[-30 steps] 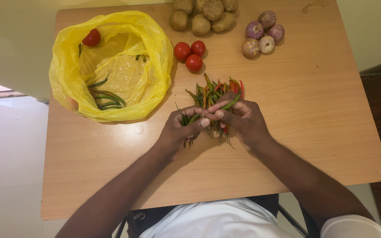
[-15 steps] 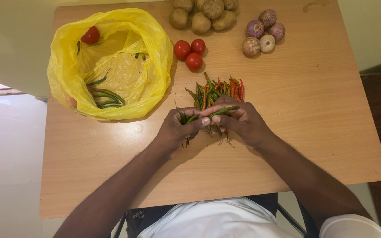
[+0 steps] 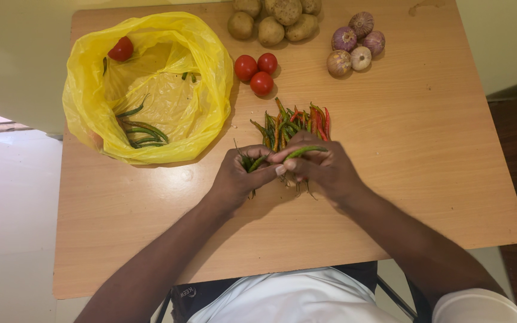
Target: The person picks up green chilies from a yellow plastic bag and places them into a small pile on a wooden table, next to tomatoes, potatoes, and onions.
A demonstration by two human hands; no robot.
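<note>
both hands on the chillies

the left hand [image 3: 237, 176] and right hand [image 3: 321, 167] meet fingertip to fingertip, pinched shut on green chillies [image 3: 297, 151] from the chilli pile [image 3: 294, 122] mid-table. a yellow bag [image 3: 198, 72] lies left, three tomatoes [image 3: 257, 69] just beyond the pile.

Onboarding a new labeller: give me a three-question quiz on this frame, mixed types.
1. True or false: both hands touch the chilli pile.
2. How many tomatoes lie on the table outside the yellow bag? A) two B) three C) five
3. What lies nearest the table's far right corner?

Key: 1 true: left hand and right hand meet at its near end. 2 B. 3 the onions.
</note>
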